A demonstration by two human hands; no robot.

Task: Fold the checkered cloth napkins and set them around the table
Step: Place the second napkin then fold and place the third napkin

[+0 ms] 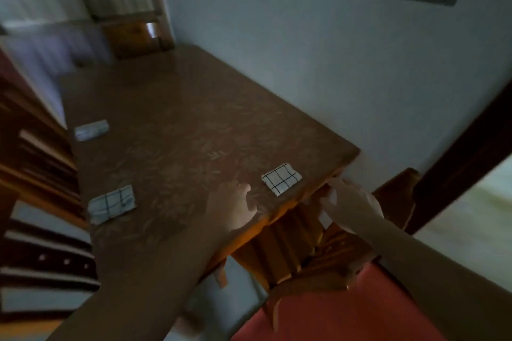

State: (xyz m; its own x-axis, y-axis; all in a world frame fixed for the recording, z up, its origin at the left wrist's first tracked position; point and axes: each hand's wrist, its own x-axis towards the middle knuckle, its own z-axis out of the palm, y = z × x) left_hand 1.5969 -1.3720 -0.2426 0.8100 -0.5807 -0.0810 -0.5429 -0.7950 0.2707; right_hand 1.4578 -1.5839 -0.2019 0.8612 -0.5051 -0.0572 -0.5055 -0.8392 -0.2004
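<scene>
Three folded napkins (281, 178) (112, 203) (91, 130) well apart on the table (180, 119), chair (360, 299) at its near end.

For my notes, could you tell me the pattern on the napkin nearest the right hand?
White with a dark grid check on the napkin, clearest in the head view.

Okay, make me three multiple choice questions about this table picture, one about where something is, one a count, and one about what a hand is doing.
1. Where does the nearest-right napkin lie?
A. On the chair seat
B. At the table's corner by the wall
C. On the floor

2. How many folded napkins lie on the table?
A. One
B. Three
C. Five

3. What is the left hand doing?
A. Resting open on the table
B. Gripping a napkin
C. Lifting the chair

Answers: 1 B, it sits just inside the near corner beside the wall. 2 B, counting that one, the left-edge napkin and the far napkin. 3 A, its fingers are spread flat and hold nothing; the right hand holds something white at the edge.
</scene>
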